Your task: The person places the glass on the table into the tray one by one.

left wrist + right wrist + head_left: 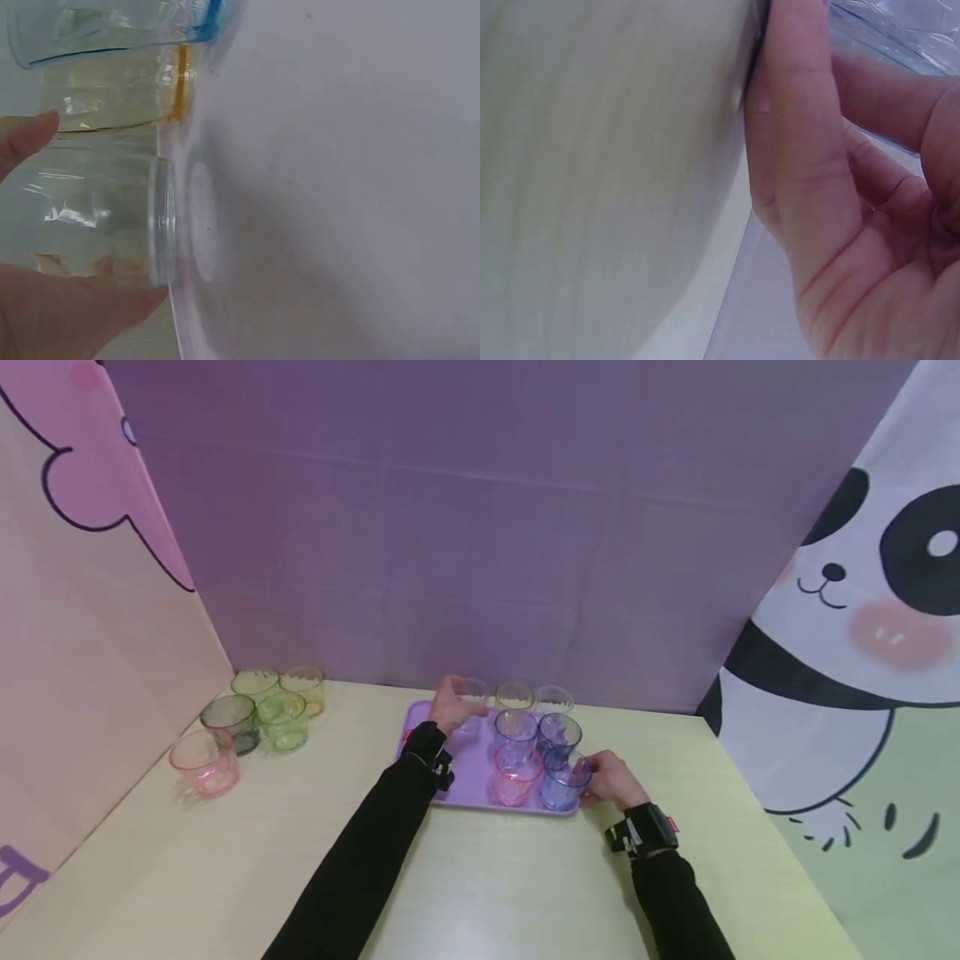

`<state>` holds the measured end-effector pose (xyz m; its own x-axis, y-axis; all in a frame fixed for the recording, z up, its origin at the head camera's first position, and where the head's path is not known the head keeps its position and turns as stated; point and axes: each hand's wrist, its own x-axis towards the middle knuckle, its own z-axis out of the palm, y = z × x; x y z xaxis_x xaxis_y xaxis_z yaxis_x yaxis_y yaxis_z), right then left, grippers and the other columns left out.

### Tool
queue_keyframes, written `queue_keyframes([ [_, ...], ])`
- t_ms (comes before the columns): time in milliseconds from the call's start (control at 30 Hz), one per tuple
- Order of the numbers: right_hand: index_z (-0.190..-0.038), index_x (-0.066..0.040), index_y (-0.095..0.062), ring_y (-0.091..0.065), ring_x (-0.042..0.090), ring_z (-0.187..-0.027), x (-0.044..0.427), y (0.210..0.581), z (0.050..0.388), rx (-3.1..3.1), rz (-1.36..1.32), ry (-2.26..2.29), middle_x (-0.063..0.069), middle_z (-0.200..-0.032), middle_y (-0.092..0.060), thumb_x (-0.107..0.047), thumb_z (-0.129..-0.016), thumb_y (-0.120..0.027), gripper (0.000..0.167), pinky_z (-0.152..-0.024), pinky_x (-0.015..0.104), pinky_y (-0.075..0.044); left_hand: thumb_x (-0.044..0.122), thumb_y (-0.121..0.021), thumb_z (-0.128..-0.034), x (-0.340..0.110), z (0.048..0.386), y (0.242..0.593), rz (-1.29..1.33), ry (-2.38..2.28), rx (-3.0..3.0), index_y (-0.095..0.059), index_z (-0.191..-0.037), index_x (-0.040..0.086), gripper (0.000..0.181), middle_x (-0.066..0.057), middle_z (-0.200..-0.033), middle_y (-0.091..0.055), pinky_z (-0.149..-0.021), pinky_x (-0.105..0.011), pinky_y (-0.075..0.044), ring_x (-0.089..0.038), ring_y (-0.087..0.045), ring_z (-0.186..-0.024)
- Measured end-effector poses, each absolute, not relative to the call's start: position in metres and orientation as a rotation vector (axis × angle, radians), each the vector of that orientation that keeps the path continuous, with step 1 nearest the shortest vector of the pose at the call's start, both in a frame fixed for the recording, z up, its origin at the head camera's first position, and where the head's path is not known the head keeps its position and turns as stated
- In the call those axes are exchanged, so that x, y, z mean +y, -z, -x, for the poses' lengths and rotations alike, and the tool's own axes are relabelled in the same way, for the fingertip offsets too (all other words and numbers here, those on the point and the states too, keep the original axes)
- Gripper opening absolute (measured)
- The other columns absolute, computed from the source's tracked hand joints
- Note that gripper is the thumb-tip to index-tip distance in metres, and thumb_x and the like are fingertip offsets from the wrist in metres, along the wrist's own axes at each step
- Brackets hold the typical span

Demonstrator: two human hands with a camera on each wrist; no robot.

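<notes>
On the purple tray [465,772] stand several coloured glasses. My left hand [452,706] grips a clear glass [105,217] at the tray's back left, thumb and fingers on opposite sides. In the left wrist view its rim is close to the tray surface. A yellow glass [514,696] and another clear glass [555,699] are beside it. My right hand [611,779] holds the right side of a blue glass [562,789] at the front right corner, its lower fingers low by the table. A pink glass [516,785], a purple glass [516,727] and a dark blue glass [559,732] stand close by.
At the left of the table [300,868] stand a pink glass [206,768], a grey glass [232,724], green glasses [283,727] and a yellow glass [306,691]. A purple cloth wall [480,568] rises behind, with printed panels on both sides.
</notes>
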<state>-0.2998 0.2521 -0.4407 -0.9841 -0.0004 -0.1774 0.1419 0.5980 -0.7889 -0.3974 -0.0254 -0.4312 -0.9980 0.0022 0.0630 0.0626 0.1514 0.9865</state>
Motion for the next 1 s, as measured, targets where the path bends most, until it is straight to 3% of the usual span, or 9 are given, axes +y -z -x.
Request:
queue_keyframes([
  [400,-0.09,0.01,-0.063,-0.064,0.025,-0.059,0.252,0.443,0.299,2.643,-0.106,1.351,0.02,-0.084,-0.064,0.007,-0.076,-0.061,0.015,-0.054,0.036,-0.054,0.001,-0.078,-0.0577,-0.022,0.399,0.441,0.04,1.893,-2.452,-0.047,-0.119,-0.002,0.069,-0.02,-0.122,-0.051,-0.092,-0.04,-0.041,-0.033,-0.046,-0.112],
  [633,-0.089,0.009,-0.063,-0.063,0.025,-0.06,0.253,0.441,0.299,2.651,-0.11,1.342,0.019,-0.084,-0.064,0.011,-0.074,-0.058,0.015,-0.055,0.035,-0.055,-0.008,-0.074,-0.06,-0.023,0.408,0.441,0.432,1.845,-2.388,-0.063,-0.106,-0.003,0.048,-0.021,-0.112,-0.06,-0.1,-0.046,-0.03,-0.036,-0.048,-0.112],
  [1000,-0.087,0.008,-0.063,-0.063,0.025,-0.058,0.251,0.44,0.299,2.671,-0.136,1.332,0.016,-0.08,-0.064,0.011,-0.073,-0.058,0.015,-0.054,0.035,-0.054,-0.008,-0.073,-0.0631,-0.026,0.407,0.44,0.538,1.837,-2.354,-0.063,-0.105,-0.002,0.044,-0.023,-0.113,-0.059,-0.099,-0.052,-0.031,-0.038,-0.049,-0.11],
])
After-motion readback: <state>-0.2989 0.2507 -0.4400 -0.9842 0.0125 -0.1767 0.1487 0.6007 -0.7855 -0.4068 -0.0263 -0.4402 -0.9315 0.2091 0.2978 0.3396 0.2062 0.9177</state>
